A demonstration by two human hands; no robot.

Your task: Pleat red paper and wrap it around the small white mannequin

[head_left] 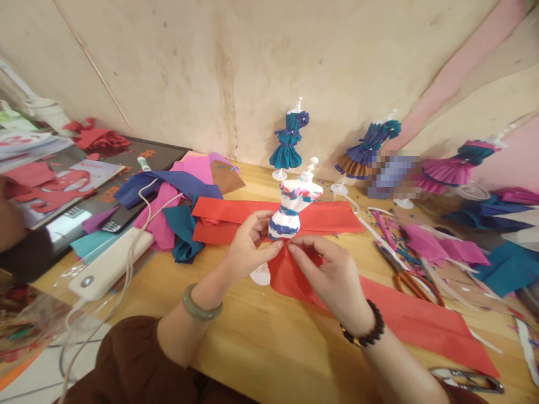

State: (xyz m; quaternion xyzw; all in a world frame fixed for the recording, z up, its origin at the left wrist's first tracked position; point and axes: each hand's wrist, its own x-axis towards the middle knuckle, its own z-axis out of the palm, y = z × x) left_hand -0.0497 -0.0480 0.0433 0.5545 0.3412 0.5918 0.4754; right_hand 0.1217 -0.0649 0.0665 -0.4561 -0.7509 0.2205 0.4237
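A small white dress form (295,206) stands tilted in front of me, with blue and red patches around its bust, waist and hips. My left hand (251,238) is closed around its lower side, thumb at the bottom edge. Just to the right, my right hand (326,269) pinches the gathered end of a long red crepe paper strip (421,322) against the form's base. From there the strip runs right along the table. The form's round white foot (260,274) shows below my left hand. Behind the form lies a second, folded red strip (227,212).
Three dressed forms, one in a teal dress (287,140), stand by the wall. Orange-handled scissors (415,286) and thread snips (467,380) lie at right. Coloured paper pieces (162,207), a white power bank (112,266) with cables and a laptop (158,154) are left. Another person's sleeve (27,258) shows at far left.
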